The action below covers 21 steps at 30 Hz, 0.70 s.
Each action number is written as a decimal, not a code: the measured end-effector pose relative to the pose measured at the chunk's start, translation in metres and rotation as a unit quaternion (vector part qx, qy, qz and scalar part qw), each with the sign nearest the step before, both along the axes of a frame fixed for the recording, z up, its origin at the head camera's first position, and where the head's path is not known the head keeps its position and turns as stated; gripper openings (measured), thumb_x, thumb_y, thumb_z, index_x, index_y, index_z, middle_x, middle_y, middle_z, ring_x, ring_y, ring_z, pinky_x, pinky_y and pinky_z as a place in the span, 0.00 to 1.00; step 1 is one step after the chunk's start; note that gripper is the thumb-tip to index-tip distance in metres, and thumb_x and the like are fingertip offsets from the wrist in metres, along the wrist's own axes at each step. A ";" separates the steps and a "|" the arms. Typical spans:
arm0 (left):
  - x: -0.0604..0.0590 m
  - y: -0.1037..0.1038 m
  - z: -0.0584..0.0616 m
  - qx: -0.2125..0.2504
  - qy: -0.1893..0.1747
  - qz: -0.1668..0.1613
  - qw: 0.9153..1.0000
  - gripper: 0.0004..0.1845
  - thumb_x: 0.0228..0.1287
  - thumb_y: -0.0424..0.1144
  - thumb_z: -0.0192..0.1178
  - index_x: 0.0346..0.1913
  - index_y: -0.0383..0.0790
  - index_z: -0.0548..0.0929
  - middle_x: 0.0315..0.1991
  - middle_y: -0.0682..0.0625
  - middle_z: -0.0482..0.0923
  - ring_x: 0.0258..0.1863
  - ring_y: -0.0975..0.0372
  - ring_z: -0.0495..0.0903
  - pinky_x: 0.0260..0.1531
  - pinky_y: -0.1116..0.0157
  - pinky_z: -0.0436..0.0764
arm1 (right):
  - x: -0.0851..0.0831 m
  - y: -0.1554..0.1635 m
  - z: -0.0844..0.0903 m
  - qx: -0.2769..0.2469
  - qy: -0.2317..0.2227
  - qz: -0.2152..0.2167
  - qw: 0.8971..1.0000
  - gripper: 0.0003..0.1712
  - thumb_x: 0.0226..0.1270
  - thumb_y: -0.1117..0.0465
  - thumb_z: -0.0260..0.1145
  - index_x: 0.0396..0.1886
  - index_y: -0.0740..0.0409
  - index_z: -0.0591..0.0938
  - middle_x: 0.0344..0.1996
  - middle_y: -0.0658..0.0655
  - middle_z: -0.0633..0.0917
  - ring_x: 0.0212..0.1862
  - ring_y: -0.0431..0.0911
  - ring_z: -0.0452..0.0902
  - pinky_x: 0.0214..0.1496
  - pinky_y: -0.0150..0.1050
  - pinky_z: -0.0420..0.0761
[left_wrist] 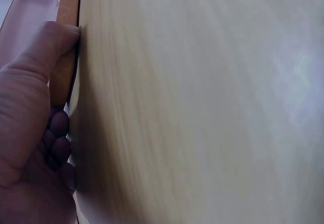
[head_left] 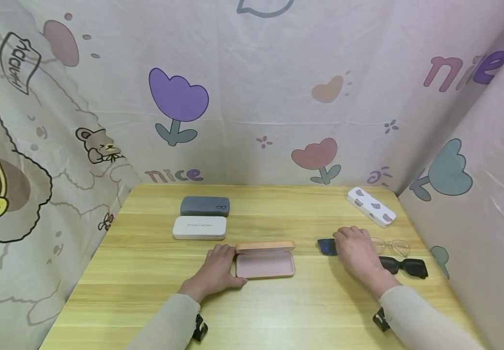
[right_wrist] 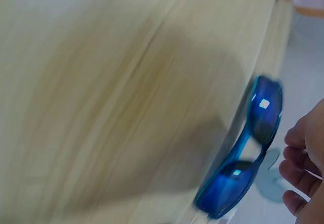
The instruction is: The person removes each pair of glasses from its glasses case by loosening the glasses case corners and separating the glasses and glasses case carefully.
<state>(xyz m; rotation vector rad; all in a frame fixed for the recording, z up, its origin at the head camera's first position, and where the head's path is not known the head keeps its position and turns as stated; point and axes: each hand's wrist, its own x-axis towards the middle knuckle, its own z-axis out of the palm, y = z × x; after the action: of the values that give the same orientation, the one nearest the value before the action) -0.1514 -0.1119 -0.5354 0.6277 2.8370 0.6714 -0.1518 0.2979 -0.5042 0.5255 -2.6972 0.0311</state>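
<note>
Two hands of mine are down on the pale wooden counter [head_left: 155, 291], and the open pink rectangular glasses case [head_left: 265, 265] between them is my landmark. My left hand [head_left: 218, 270] grips that case at its left end: the thumb lies along the near edge and the fingers [left_wrist: 58, 148] curl round the end by the hinged, tan-edged lid, which stands up at the back. My right hand [head_left: 356, 250], to the right of the case, rests palm down over a pair of glossy blue plastic sunglasses [head_left: 327, 246]. One blue lens shows past my knuckles on the side toward the case. In the right wrist view my fingers [right_wrist: 304, 161] are loosely bent beside the blue frame, and I cannot tell whether they have closed on it.

Further right of the pink case lie thin wire-rimmed clear glasses [head_left: 391, 246], with black square-framed sunglasses [head_left: 405, 266] just in front of them. Behind those, far right of the case, sits a white case printed with purple hearts [head_left: 371, 206]. Behind and left of the pink case, a shut white case [head_left: 199, 227] lies just in front of a shut grey case [head_left: 204, 206].
</note>
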 end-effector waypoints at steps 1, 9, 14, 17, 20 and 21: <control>0.000 0.000 0.000 0.000 -0.001 0.000 1.000 0.50 0.50 0.61 0.80 0.66 0.28 0.76 0.56 0.43 0.79 0.58 0.50 0.71 0.62 0.49 0.70 | 0.000 -0.006 0.000 -0.010 0.006 0.005 1.000 0.10 0.67 0.65 0.70 0.46 0.62 0.88 0.45 0.60 0.89 0.48 0.58 0.82 0.48 0.54 0.78; 0.002 0.000 0.001 -0.001 -0.004 0.000 1.000 0.50 0.50 0.61 0.80 0.67 0.28 0.76 0.57 0.43 0.79 0.57 0.51 0.70 0.63 0.49 0.70 | 0.007 -0.061 0.006 -0.079 0.026 0.041 0.996 0.13 0.71 0.54 0.71 0.43 0.59 0.89 0.44 0.57 0.90 0.49 0.56 0.83 0.53 0.53 0.78; 0.001 -0.001 0.002 0.002 -0.010 0.000 1.000 0.50 0.51 0.60 0.80 0.67 0.28 0.75 0.57 0.43 0.78 0.56 0.51 0.70 0.62 0.49 0.70 | 0.007 -0.090 0.010 -0.102 0.034 0.064 0.992 0.16 0.70 0.49 0.73 0.41 0.58 0.88 0.42 0.57 0.90 0.47 0.55 0.84 0.52 0.52 0.78; 0.000 -0.001 0.002 0.001 -0.013 0.000 1.000 0.49 0.51 0.60 0.79 0.67 0.29 0.75 0.56 0.44 0.78 0.56 0.52 0.70 0.61 0.50 0.70 | 0.007 -0.103 0.012 -0.109 0.030 0.064 0.992 0.16 0.69 0.48 0.74 0.38 0.57 0.87 0.40 0.56 0.90 0.45 0.54 0.83 0.51 0.51 0.77; -0.001 -0.001 0.001 0.000 -0.013 0.000 1.000 0.48 0.52 0.60 0.79 0.66 0.29 0.76 0.56 0.45 0.78 0.55 0.52 0.70 0.61 0.50 0.69 | 0.008 -0.110 0.013 -0.119 0.015 0.052 0.991 0.17 0.68 0.47 0.75 0.37 0.56 0.87 0.40 0.55 0.89 0.44 0.53 0.83 0.51 0.51 0.77; -0.001 -0.001 0.001 0.000 -0.013 -0.001 1.000 0.48 0.52 0.60 0.79 0.66 0.29 0.76 0.56 0.45 0.78 0.55 0.52 0.70 0.60 0.50 0.69 | 0.008 -0.111 0.013 -0.123 0.007 0.047 0.991 0.17 0.68 0.46 0.75 0.38 0.56 0.87 0.40 0.55 0.89 0.45 0.53 0.83 0.51 0.51 0.77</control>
<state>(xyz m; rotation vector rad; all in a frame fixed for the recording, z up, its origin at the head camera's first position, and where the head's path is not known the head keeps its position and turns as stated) -0.1524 -0.1129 -0.5346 0.6168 2.8127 0.6755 -0.1441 0.1864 -0.4908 0.5710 -2.6040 0.3788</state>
